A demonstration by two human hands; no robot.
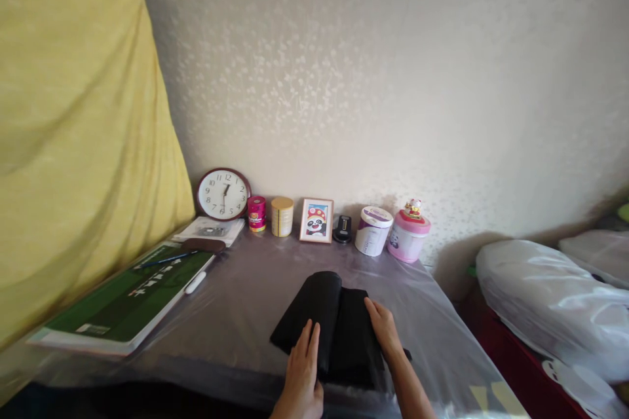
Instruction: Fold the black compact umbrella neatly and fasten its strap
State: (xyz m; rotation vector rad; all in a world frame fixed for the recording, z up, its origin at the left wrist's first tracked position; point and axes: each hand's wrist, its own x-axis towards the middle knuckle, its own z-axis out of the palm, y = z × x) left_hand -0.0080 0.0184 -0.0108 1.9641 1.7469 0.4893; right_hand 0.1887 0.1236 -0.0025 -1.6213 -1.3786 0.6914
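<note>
A folded piece of black cloth (351,334) lies near the front of the table, its left part folded over into a raised, rounded flap. My left hand (303,366) rests on the lower part of that flap with its fingers stretched out. At the cloth's right edge is my right hand (384,327), its fingertips bent over the border and gripping it. The underside of the right hand's grip is hidden. A small dark end of something pokes out beside my right wrist.
A clear plastic sheet covers the table (236,314). Left lie a green book (132,294), a pen (164,260) and a white marker (195,283). Along the wall stand a clock (223,194), several tins and a picture frame (316,221). White plastic bags (545,294) sit at right.
</note>
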